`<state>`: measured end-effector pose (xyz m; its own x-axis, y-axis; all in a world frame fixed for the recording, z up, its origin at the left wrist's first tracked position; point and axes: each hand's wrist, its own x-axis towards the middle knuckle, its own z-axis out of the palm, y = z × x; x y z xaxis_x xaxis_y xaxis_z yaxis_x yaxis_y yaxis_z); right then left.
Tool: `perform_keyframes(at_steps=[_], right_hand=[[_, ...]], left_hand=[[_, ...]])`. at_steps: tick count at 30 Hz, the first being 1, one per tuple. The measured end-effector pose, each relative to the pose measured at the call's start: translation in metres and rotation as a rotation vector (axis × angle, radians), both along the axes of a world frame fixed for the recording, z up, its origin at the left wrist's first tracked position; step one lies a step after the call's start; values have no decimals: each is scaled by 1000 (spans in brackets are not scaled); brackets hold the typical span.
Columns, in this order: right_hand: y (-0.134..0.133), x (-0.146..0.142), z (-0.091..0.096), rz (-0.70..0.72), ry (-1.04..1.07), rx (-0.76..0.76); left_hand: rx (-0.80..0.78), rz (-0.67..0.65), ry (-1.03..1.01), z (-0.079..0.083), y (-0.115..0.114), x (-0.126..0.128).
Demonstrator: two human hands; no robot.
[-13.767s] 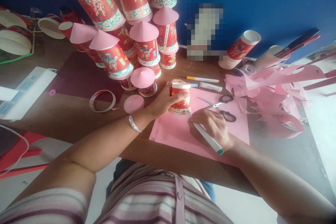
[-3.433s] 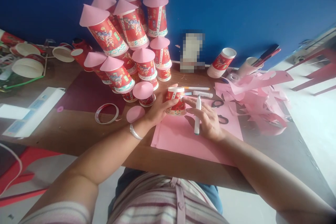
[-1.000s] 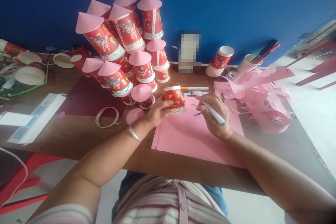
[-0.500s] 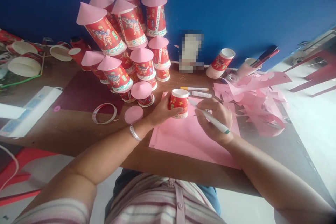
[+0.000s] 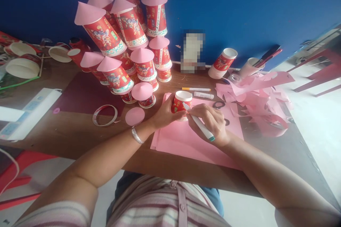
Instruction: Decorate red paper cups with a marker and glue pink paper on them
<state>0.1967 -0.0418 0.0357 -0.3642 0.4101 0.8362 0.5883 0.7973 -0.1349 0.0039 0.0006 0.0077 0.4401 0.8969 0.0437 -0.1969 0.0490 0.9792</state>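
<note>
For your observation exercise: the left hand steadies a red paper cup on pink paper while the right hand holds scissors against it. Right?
No. The head view shows the right hand holding a white marker, not scissors, against the red paper cup; the left hand steadies it on pink paper.

You are holding the cup [image 5: 181,102] upright on the sheet of paper [image 5: 183,147], which is lying on the table [image 5: 80,133] right in front of you. Your left hand [image 5: 163,113] is gripping the cup's left side. Your right hand [image 5: 211,120] is resting just to its right, with the pen [image 5: 199,125] slanting toward the cup. Behind and to the left, the cluster of capped cups [image 5: 128,42] is standing against the wall. The paper disc [image 5: 134,116] and the cut ring [image 5: 104,115] are lying left of the sheet. The scissors [image 5: 218,105] are lying just behind your right hand, with a marker [image 5: 195,89] beyond them. The heap of paper scraps [image 5: 255,95] is spreading out to the right.
</note>
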Motion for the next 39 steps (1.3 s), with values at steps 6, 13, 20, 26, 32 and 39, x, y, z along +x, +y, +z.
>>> perform_keyframes(at_steps=[6, 13, 20, 26, 32, 39], right_hand=[[0, -1, 0, 23, -36, -22], [0, 2, 1, 32, -53, -16], [2, 5, 1, -8, -37, 27], [3, 9, -2, -1, -19, -22], [2, 9, 7, -1, 8, -40], [1, 10, 16, -29, 19, -73]], left_hand=[[19, -6, 11, -3, 1, 0], [8, -1, 30, -4, 1, -2], [3, 39, 46, -5, 3, -5], [-60, -24, -66, -15, 6, -9], [-97, -104, -184, -14, 8, -8], [-164, -180, -267, -2, 6, -6]])
